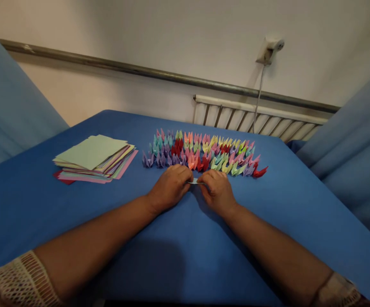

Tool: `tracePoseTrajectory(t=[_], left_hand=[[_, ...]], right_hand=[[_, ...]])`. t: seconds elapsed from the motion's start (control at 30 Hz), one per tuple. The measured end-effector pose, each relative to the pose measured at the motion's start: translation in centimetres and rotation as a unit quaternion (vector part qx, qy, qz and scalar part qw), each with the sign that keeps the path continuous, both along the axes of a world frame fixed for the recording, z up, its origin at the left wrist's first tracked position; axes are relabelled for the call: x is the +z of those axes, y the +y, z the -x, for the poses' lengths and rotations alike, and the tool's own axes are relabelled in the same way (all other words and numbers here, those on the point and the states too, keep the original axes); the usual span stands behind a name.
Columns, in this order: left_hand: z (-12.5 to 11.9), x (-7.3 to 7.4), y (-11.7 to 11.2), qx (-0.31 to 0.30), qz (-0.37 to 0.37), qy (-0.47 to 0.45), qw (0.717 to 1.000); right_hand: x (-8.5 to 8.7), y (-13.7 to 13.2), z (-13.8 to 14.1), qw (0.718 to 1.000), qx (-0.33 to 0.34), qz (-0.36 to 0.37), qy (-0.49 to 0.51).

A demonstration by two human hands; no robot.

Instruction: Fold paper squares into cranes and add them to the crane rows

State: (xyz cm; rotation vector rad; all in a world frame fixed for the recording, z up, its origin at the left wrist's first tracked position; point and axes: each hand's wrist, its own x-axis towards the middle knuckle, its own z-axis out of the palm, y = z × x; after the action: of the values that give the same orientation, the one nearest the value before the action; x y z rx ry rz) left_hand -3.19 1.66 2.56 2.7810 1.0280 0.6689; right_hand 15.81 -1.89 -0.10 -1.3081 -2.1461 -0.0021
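Observation:
Between my two hands is a small, pale, folded piece of paper, pinched at both ends just above the table. My left hand grips its left end, fingers closed. On the other end the fingers of my right hand are closed too. Much of the paper is hidden behind my fingers, so its exact fold cannot be made out. Right beyond my hands stand several rows of folded paper cranes in purple, pink, red, yellow, green and blue.
To the left lies a loose stack of coloured paper sheets, pale green on top. A blue cloth covers the table. Behind are a metal rail, a radiator and a wall socket with a cord. Blue curtains hang at both sides.

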Motion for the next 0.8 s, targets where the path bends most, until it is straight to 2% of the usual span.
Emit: tracePoseTrajectory(t=[0.1, 0.2, 0.3, 0.53, 0.8], left_hand=[[-0.5, -0.2, -0.1, -0.008, -0.025, 0.069, 0.997], [-0.4, -0.5, -0.4, -0.012, 0.037, 0.114, 0.993], [0.2, -0.5, -0.7, -0.013, 0.106, 0.102, 0.989], [0.9, -0.9, 0.3, -0.024, 0.187, 0.033, 0.982], [0.8, -1.2, 0.6, 0.030, 0.196, 0.010, 0.980]], right_hand=[[0.5, 0.1, -0.2, 0.996, 0.016, 0.007, -0.092], [0.3, -0.3, -0.1, 0.989, 0.038, 0.076, -0.123], [-0.1, -0.8, 0.0, 0.988, 0.048, 0.122, -0.085], [-1.1, -0.6, 0.0, 0.982, 0.030, 0.186, 0.011], [-0.9, -0.3, 0.2, 0.977, -0.008, 0.209, 0.033]])
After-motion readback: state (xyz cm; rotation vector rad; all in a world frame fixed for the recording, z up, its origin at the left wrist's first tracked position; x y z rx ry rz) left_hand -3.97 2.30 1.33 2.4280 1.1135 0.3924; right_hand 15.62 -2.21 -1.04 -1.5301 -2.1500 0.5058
